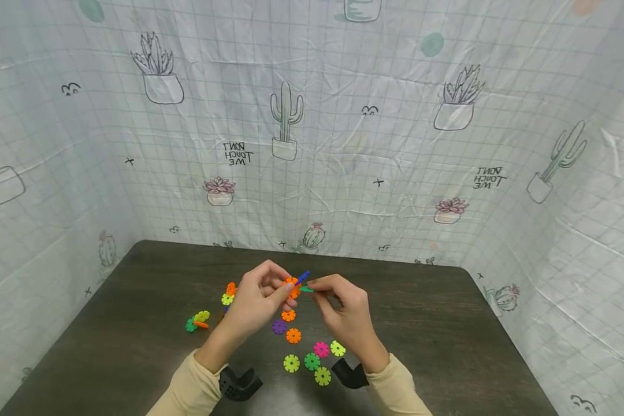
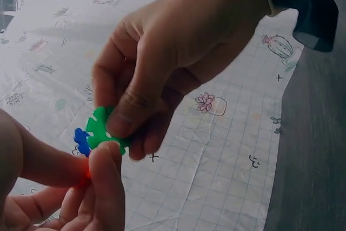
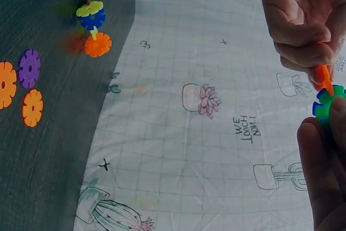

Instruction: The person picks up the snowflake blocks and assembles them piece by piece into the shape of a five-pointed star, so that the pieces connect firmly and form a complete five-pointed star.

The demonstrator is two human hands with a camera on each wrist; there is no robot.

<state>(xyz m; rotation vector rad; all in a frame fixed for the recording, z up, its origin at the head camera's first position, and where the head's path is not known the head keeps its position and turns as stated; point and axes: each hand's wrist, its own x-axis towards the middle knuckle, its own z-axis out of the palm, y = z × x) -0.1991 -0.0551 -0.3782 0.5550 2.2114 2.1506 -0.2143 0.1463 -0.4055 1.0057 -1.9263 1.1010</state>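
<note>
My left hand (image 1: 260, 294) pinches an orange notched disc (image 1: 293, 291) between thumb and fingers, above the table. A blue notched disc (image 1: 303, 277) slants up from the orange one, seen nearly edge-on in the head view. From the right, my right hand (image 1: 347, 305) pinches a green notched disc (image 2: 97, 131) with thumb and forefinger. In the right wrist view the green disc's edge meets the orange disc (image 3: 324, 79), and blue teeth show behind the green one. Fingertips cover much of the orange disc in the left wrist view.
Loose discs lie on the dark table (image 1: 421, 323): a purple disc (image 1: 279, 327), an orange disc (image 1: 293, 335), a pink disc (image 1: 320, 349) and several green and yellow ones. Joined discs (image 1: 197, 319) sit at the left. A patterned curtain (image 1: 333, 144) surrounds the table's back and sides.
</note>
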